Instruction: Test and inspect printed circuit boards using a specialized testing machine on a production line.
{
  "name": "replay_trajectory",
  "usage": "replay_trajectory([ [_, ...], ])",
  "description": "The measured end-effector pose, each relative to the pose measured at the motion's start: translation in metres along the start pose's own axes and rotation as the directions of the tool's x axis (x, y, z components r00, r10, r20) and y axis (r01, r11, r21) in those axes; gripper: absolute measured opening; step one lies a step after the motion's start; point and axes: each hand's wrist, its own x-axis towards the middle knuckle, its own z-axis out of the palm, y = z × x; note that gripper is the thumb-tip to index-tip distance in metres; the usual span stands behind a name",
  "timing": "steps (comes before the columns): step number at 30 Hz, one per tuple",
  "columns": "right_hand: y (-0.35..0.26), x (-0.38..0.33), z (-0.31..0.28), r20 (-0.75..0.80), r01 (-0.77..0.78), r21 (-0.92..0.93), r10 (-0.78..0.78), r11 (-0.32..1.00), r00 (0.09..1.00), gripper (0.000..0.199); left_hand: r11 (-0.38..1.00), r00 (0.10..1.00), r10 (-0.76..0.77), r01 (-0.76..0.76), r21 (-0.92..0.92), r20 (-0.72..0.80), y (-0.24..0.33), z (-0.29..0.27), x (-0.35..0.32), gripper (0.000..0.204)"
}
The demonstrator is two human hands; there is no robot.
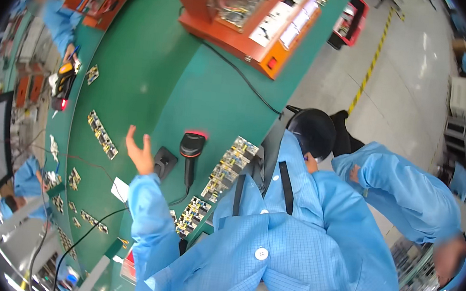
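Your left hand (141, 154) is empty, fingers spread; whether your right hand (311, 163) is closed, I can't tell. At the left's three o'clock, beyond the black stand (165, 163), the barcode scanner (190, 151) lies on the counter (193, 94): probably light, rigid; grip its handle (189, 171).

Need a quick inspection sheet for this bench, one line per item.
Surface: green tabletop, cards and boards on it.
Job's things: handheld scanner, red glow at its head, beside a black stand; circuit boards near the wearer.
Clutter: white card.
Hands: left hand open, nothing seen in it, by the stand; right hand near a black round object, grip unclear.
Cables: black cable crossing the tabletop; scanner cord.
Surroundings: co-worker at right, striped floor tape.
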Motion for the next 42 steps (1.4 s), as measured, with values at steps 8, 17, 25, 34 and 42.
replay_trajectory([
  [8,-0.031,-0.032,-0.053,-0.277,0.004,0.289,0.080,0.957,0.958,0.035,0.958,0.954,-0.066,-0.022,0.287,0.293,0.043,0.080,-0.088,0.087],
  [17,-0.180,0.103,-0.195,-0.608,0.556,0.445,-0.219,0.702,0.763,0.022,0.983,0.978,0.053,-0.086,0.160,0.202,0.090,0.125,-0.050,0.095],
  [25,-0.584,0.144,-0.368,-0.214,0.907,0.086,-0.897,-0.412,-0.387,0.028,0.989,0.990,-0.096,0.083,0.124,0.099,0.097,0.177,-0.036,0.098],
  [34,-0.654,0.157,-0.341,0.264,0.691,0.041,-0.659,-0.722,-0.704,0.040,0.861,0.865,0.139,-0.346,0.373,0.483,0.236,0.330,-0.113,0.018],
  [42,-0.645,0.174,-0.331,0.039,0.718,0.252,-0.735,-0.648,-0.677,0.032,0.832,0.554,-0.544,0.258,0.491,0.630,0.132,0.542,-0.257,0.078],
])
